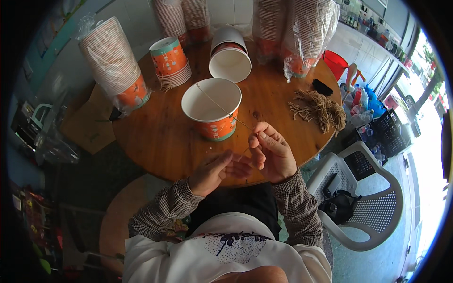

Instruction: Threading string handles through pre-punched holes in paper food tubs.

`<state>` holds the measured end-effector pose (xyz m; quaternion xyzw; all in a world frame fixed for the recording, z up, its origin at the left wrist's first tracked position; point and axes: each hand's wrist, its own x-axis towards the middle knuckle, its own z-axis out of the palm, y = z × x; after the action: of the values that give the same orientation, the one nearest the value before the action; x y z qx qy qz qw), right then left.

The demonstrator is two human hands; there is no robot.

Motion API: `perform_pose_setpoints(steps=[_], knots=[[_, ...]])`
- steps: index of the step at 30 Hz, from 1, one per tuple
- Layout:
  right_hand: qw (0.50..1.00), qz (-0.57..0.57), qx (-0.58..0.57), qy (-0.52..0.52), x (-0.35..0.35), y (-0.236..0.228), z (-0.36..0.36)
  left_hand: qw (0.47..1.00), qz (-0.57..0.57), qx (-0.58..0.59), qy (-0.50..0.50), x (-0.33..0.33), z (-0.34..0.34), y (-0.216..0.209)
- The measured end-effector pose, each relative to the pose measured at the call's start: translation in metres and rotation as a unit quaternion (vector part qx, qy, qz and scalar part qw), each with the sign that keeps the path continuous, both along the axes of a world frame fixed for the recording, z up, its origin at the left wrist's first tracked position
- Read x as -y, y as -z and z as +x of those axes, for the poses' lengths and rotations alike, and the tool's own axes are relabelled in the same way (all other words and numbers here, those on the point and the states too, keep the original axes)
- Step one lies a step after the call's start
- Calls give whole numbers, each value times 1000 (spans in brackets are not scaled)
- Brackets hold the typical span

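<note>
An orange paper tub point(216, 128) with a white inside stands upright near the middle of the table. Across its mouth runs a thin tan string point(218, 104), from the far rim toward me. My right hand point(277, 154) pinches this string between thumb and fingers, just right of the tub and nearer to me. Below and left of it, my left hand point(214, 173) is open, fingers stretched toward the right hand. A short end of string hangs below the right hand's fingers, close to the left fingertips. Whether the left fingers touch it, I cannot tell.
A bundle of tan strings point(320, 112) lies at the table's right, beside a black object point(322, 87). Behind the tub, a stack of tubs point(230, 63) lies on its side. Wrapped tub stacks point(113, 61) line the far edge. A white plastic chair point(377, 207) stands right.
</note>
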<state>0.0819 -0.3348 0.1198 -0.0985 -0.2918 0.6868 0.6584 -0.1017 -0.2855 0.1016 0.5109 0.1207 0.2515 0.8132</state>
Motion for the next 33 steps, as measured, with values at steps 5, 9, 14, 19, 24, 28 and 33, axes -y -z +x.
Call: perform_pose_setpoints(steps=[5,9,14,19,24,28,33], knots=[[1000,-12,6,8,-1,15,1,991,48,-94,-84,11,-2,1],[999,-22,22,18,0,29,-3,948,253,-147,-126,-1,-11,0],[897,31,381,222,19,25,-23,805,545,-187,-143,-5,-22,-23],[939,9,330,97,17,25,-35,782,575,-200,-138,-6,-34,-39],[913,14,385,137,20,28,-45,786,566,-191,-158,-6,-38,-31],[915,3,366,169,20,35,-47,890,369,-203,-173,-1,-44,-24],[898,30,386,207,19,37,-51,857,426,-187,-221,1,-37,-16]])
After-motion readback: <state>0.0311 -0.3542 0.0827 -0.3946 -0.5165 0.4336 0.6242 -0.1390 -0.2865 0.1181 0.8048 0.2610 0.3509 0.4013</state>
